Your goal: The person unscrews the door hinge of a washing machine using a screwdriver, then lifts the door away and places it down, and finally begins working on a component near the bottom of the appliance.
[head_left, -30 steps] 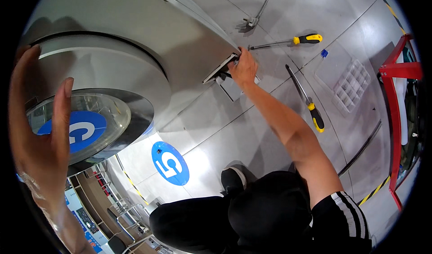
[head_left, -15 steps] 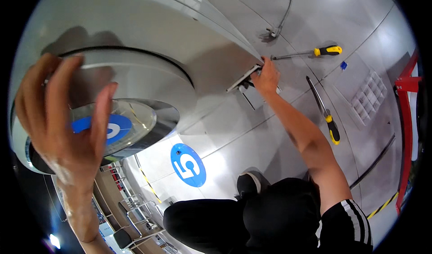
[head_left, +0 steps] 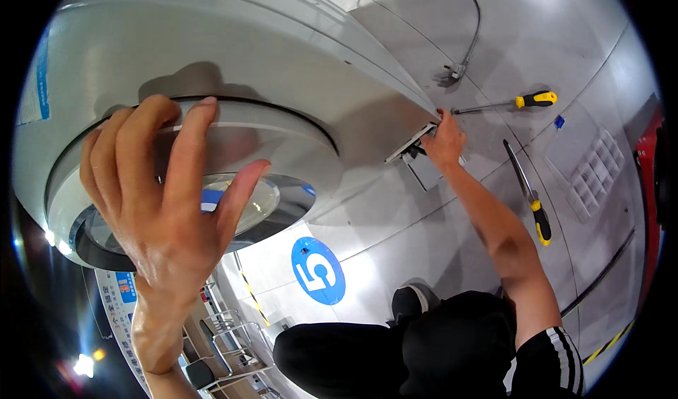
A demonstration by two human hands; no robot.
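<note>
Two hands on a grey washing machine (head_left: 233, 81), one at its round door (head_left: 212, 180), one at its lower corner.

The left hand (head_left: 166, 201) lies spread flat on the door rim at 9 o'clock, fingers open, gripping nothing. The right hand (head_left: 443, 141) at 2 o'clock has curled fingers at a small open panel (head_left: 409, 143); whether it holds anything I cannot tell. Two yellow-handled screwdrivers (head_left: 528, 101) lie on the floor at 3 o'clock.

Around you: grey glossy floor (head_left: 452, 243); round blue floor marker (head_left: 318, 270) at 6 o'clock; yellow-black striped tape (head_left: 606, 344) at 4 o'clock; red frame (head_left: 653, 187) at 3 o'clock.
</note>
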